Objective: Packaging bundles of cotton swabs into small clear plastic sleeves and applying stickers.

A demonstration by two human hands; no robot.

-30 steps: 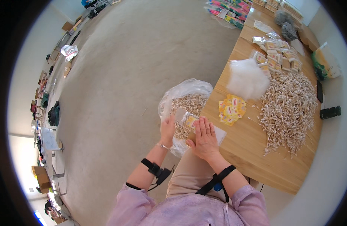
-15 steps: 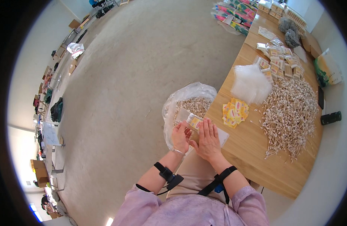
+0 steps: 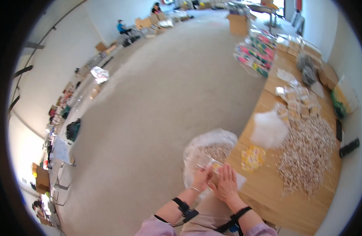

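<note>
My left hand (image 3: 202, 179) has its fingers curled round a small clear bag of cotton swabs (image 3: 215, 166) with a yellow card inside. Flat and stretched out, my right hand (image 3: 227, 183) lies against the bag's right side, partly covering it. Both hands are over my lap at the table's edge. Below the bag, a large clear plastic sack (image 3: 190, 156) of loose cotton swabs stands on the floor. A white sheet (image 3: 241, 180) shows beside my right hand. The picture is blurred, so the bag's mouth is hard to make out.
On the wooden table (image 3: 263, 188) lie yellow cards (image 3: 252, 158), a stack of clear bags (image 3: 269, 130), a heap of swabs (image 3: 308, 157) and filled packets (image 3: 298, 99). A dark cylinder (image 3: 349, 147) stands by the wall. Colourful packages (image 3: 255, 55) and a cardboard box (image 3: 238, 24) are farther off.
The view has tilted up, so hands and table sit lower in the picture and more of the far room shows. My hands keep nearly the same pose on the bag.
</note>
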